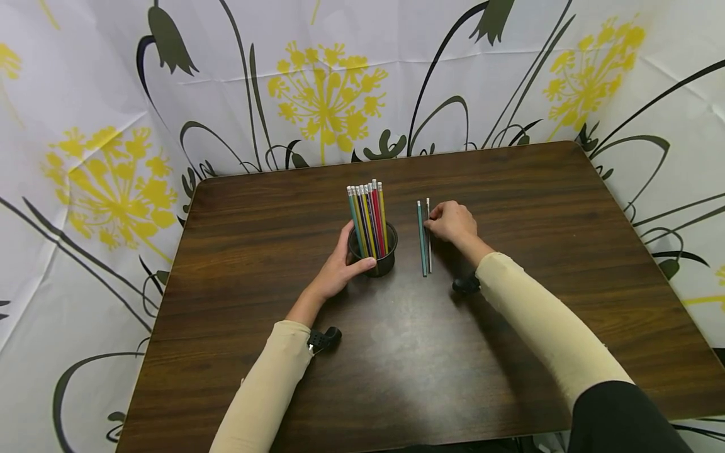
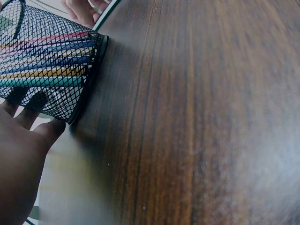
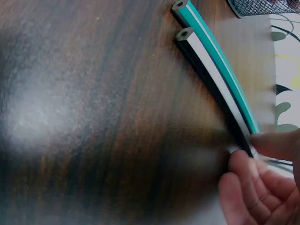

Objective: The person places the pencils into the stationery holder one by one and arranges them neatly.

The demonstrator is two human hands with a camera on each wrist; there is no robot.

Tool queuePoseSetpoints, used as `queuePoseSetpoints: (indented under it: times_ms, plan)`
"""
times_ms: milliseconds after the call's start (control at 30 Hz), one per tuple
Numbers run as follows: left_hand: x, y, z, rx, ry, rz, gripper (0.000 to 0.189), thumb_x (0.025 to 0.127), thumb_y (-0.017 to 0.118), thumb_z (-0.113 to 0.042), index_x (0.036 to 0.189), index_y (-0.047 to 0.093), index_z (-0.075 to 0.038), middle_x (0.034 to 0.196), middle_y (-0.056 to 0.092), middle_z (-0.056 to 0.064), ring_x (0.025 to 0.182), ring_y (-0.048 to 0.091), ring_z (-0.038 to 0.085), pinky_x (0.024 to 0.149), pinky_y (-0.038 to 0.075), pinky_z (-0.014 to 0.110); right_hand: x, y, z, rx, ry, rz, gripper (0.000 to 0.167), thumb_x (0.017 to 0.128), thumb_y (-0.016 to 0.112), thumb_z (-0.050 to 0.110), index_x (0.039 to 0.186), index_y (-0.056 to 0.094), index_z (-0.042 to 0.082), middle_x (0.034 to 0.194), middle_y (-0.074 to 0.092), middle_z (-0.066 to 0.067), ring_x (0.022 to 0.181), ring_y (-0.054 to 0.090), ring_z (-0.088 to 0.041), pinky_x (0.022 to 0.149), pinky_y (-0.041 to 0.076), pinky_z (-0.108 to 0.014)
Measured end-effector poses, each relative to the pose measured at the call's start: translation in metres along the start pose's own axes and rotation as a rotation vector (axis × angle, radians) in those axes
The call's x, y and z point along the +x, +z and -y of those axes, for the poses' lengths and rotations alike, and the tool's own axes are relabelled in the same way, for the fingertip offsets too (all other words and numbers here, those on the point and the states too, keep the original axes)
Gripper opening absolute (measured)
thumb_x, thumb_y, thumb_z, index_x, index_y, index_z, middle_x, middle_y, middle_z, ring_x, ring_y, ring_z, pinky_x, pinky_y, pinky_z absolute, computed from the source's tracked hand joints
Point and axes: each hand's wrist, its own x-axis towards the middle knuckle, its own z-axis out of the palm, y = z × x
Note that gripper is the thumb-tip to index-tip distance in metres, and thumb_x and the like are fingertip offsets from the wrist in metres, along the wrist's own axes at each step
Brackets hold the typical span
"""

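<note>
A black mesh pencil cup [image 1: 387, 263] stands on the table with several pencils [image 1: 369, 217] upright in it, eraser ends up, in teal, yellow, dark blue and red. My left hand [image 1: 335, 272] holds the cup from its left side, thumb across the near side. To the right of the cup, a teal pencil [image 1: 421, 242] and a black-and-white pencil [image 3: 204, 58] lie side by side. With thumb and fingertips, my right hand [image 1: 455, 221] pinches the black-and-white pencil toward its eraser end. In the right wrist view both pencils show unsharpened ends.
The brown wood-grain table [image 1: 255, 220] reaches out on all sides of the cup. Behind it hangs a white curtain [image 1: 226, 94] with yellow and dark green plant prints. Black wrist devices sit at the left wrist [image 1: 324, 340] and right wrist [image 1: 466, 284].
</note>
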Motion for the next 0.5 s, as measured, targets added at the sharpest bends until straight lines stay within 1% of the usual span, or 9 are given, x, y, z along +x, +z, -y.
queuePoseSetpoints:
  times_ms: [67,167,233,300,433,467,500]
  plan:
    - [0.0,0.0,0.0,-0.003,0.007,0.002,0.088,0.094,0.064,-0.008,0.157,0.004,-0.02,0.156,0.024,0.017,0.135,0.038,0.035,0.11,0.03,0.051,-0.001,-0.002,0.001,-0.035,0.012,-0.002,0.026,0.089,0.069,0.031,0.107,0.069,0.012,0.081,0.071,-0.005,0.074,0.065,-0.023,0.073,0.05,-0.045]
    - [0.0,0.0,0.0,-0.007,0.012,0.004,0.088,0.094,0.064,-0.008,0.157,0.004,-0.02,0.156,0.025,0.018,0.134,0.039,0.035,0.11,0.03,0.051,-0.003,-0.003,0.003,-0.078,0.011,-0.018,0.026,0.086,0.069,0.028,0.107,0.069,0.012,0.092,0.071,-0.008,0.084,0.064,-0.026,0.08,0.049,-0.047]
    - [0.0,0.0,0.0,-0.009,0.015,0.006,0.088,0.094,0.064,-0.008,0.157,0.004,-0.02,0.155,0.025,0.018,0.134,0.039,0.035,0.109,0.03,0.052,-0.004,-0.004,0.003,-0.089,0.006,-0.028,0.026,0.085,0.069,0.027,0.106,0.069,0.012,0.095,0.07,-0.008,0.085,0.062,-0.027,0.08,0.05,-0.047]
    - [0.0,0.0,0.0,-0.008,0.015,0.007,0.088,0.094,0.065,-0.009,0.157,0.004,-0.02,0.155,0.025,0.018,0.134,0.039,0.035,0.109,0.031,0.051,-0.004,-0.005,0.003,-0.08,0.008,-0.023,0.025,0.085,0.068,0.026,0.106,0.069,0.011,0.09,0.07,-0.008,0.08,0.064,-0.025,0.076,0.051,-0.045]
    - [0.0,0.0,0.0,-0.003,0.014,0.005,0.088,0.094,0.064,-0.008,0.157,0.004,-0.019,0.156,0.024,0.017,0.134,0.039,0.035,0.109,0.031,0.051,-0.005,-0.01,0.002,-0.039,0.03,0.003,0.025,0.085,0.067,0.025,0.106,0.069,0.011,0.071,0.069,-0.005,0.063,0.066,-0.021,0.066,0.05,-0.041]
    - [0.0,0.0,0.0,-0.002,0.014,0.005,0.088,0.094,0.064,-0.008,0.157,0.004,-0.02,0.156,0.024,0.017,0.135,0.039,0.035,0.109,0.031,0.051,-0.006,-0.012,0.002,-0.029,0.036,0.001,0.026,0.085,0.067,0.026,0.106,0.069,0.011,0.071,0.069,-0.005,0.063,0.066,-0.021,0.065,0.05,-0.041]
    - [0.0,0.0,0.0,-0.003,0.014,0.005,0.088,0.094,0.064,-0.008,0.157,0.004,-0.02,0.156,0.023,0.017,0.135,0.038,0.035,0.109,0.031,0.051,-0.006,-0.014,0.003,-0.023,0.034,-0.008,0.026,0.086,0.066,0.026,0.107,0.069,0.011,0.074,0.07,-0.004,0.066,0.066,-0.021,0.066,0.05,-0.041]
